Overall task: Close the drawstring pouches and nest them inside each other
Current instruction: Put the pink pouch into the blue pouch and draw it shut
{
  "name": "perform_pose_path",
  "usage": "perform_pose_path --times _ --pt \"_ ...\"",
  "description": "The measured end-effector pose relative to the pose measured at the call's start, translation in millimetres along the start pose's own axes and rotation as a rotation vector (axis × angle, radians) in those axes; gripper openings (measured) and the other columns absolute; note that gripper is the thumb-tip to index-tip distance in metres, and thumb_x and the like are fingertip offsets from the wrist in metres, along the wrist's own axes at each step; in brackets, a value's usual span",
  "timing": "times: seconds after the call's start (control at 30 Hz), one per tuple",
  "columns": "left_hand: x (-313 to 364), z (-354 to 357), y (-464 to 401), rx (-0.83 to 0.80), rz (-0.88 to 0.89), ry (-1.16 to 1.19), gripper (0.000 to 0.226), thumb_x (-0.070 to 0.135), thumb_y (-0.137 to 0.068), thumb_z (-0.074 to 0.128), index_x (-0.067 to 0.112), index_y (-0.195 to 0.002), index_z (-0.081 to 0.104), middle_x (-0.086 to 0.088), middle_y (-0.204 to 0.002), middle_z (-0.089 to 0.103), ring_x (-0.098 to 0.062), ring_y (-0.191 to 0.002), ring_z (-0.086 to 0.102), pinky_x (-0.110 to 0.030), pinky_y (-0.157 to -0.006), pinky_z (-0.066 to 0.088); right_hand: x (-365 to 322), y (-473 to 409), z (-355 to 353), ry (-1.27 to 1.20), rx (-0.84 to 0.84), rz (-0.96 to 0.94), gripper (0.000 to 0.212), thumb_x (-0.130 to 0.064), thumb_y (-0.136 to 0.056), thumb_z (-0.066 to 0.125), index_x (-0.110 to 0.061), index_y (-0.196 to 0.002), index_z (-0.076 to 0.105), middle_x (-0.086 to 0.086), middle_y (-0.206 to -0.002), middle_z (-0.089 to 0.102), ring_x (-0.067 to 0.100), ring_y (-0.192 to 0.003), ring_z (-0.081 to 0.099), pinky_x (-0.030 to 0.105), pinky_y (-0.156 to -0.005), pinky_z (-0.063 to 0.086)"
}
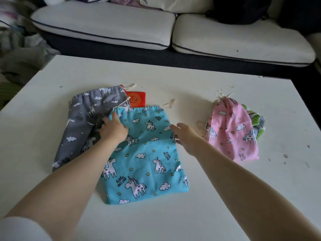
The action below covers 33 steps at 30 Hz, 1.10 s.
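Left hand (113, 129): fingers spread flat, pressing upper left corner of blue unicorn pouch (145, 157), holding nothing. Right hand (185, 136): fingers loosely open at pouch's right edge, empty. Blue pouch overlaps grey unicorn pouch (85, 122); red pouch (136, 98) behind. Pink unicorn pouch (231, 131), cinched, lies apart to right on white table (173, 214).
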<state>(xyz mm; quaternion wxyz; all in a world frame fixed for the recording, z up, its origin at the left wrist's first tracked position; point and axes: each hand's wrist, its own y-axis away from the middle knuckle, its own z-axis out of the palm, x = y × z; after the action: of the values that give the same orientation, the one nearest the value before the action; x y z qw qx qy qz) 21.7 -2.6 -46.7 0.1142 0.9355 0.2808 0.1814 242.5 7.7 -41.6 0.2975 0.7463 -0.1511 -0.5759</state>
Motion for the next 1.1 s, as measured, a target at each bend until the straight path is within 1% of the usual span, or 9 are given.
perform_pose_path --times 0.07,0.17,0.23,0.3,0.4,0.6,0.7,0.87,1.1 --pt "-4 1 -3 0.047 0.022 0.126 0.068 0.026 -0.086 0.060 0.007 -0.138 0.021 -0.022 -0.137 0.040 -0.042 -0.118 0.045 -0.049 -0.096 0.042 -1 -3 2 -0.118 -0.013 0.037 0.031 -0.029 -0.079 0.068 -0.003 -0.090 0.056 0.013 -0.097 0.054 0.030 -0.100 0.057 0.055 -0.100 0.041" --pt "9 -10 7 0.090 -0.067 0.513 0.044 0.022 -0.083 0.064 -0.003 -0.115 0.047 -0.018 -0.092 0.060 -0.033 -0.082 0.057 -0.035 -0.069 0.048 -11 4 -1 -0.236 -0.036 0.066 0.038 -0.021 -0.080 0.070 0.008 -0.101 0.059 0.017 -0.100 0.067 0.033 -0.099 0.065 0.050 -0.093 0.049" --pt "19 -21 19 -0.061 -0.158 0.748 0.024 0.023 -0.083 0.065 0.004 -0.093 0.055 -0.007 -0.058 0.049 -0.019 -0.056 0.043 -0.026 -0.054 0.034 -16 15 -5 -0.358 -0.076 0.080 0.024 -0.016 -0.082 0.068 0.004 -0.095 0.062 0.016 -0.090 0.072 0.029 -0.083 0.070 0.044 -0.082 0.055" --pt "27 -32 36 -0.326 -0.135 0.909 0.013 0.022 -0.085 0.061 0.009 -0.083 0.057 -0.001 -0.048 0.051 -0.015 -0.056 0.042 -0.025 -0.057 0.034 -19 26 -8 -0.385 -0.097 0.075 0.019 -0.020 -0.083 0.067 -0.001 -0.086 0.062 0.012 -0.074 0.073 0.025 -0.066 0.071 0.043 -0.073 0.058" --pt "41 -47 64 -0.561 0.032 1.113 0.015 0.012 -0.091 0.049 0.011 -0.077 0.055 0.007 -0.039 0.041 -0.008 -0.046 0.040 -0.023 -0.061 0.034 -23 46 -18 -0.415 -0.177 0.015 0.028 -0.033 -0.086 0.061 -0.008 -0.098 0.066 0.012 -0.091 0.074 0.027 -0.081 0.070 0.039 -0.074 0.056" --pt "63 -67 109 -0.551 0.303 1.237 0.021 0.004 -0.094 0.040 0.017 -0.082 0.049 0.006 -0.078 0.052 0.010 -0.051 0.056 -0.005 -0.048 0.042 -36 73 -48 -0.493 0.011 -0.245 0.040 -0.030 -0.087 0.058 -0.008 -0.120 0.055 0.012 -0.108 0.068 0.028 -0.101 0.065 0.041 -0.085 0.052" --pt "76 -75 130 -0.563 0.315 1.260 0.022 0.006 -0.094 0.036 0.011 -0.083 0.054 -0.003 -0.077 0.056 -0.009 -0.064 0.056 -0.006 -0.044 0.043 -46 99 -64 -0.451 0.133 -0.381 0.013 -0.015 -0.093 0.051 -0.008 -0.101 0.058 0.011 -0.093 0.065 0.020 -0.081 0.064 0.038 -0.081 0.054" --pt "96 -89 150 -0.539 0.240 1.383 0.028 0.022 -0.089 0.047 0.004 -0.094 0.068 -0.018 -0.097 0.068 -0.032 -0.091 0.062 -0.039 -0.089 0.050 -60 137 -83 -0.370 0.151 -0.576 0.024 -0.007 -0.096 0.041 -0.017 -0.095 0.062 0.006 -0.079 0.068 0.017 -0.066 0.065 0.030 -0.061 0.055" --pt "114 -113 170 -0.592 0.470 1.389 0.031 0.036 -0.090 0.047 0.015 -0.071 0.059 -0.009 -0.074 0.068 -0.024 -0.068 0.061 -0.028 -0.067 0.047 -77 173 -101 -0.362 0.308 -0.707 0.029 -0.034 -0.094 0.049 -0.028 -0.074 0.068 -0.003 -0.066 0.061 0.016 -0.062 0.055 0.031 -0.060 0.047"
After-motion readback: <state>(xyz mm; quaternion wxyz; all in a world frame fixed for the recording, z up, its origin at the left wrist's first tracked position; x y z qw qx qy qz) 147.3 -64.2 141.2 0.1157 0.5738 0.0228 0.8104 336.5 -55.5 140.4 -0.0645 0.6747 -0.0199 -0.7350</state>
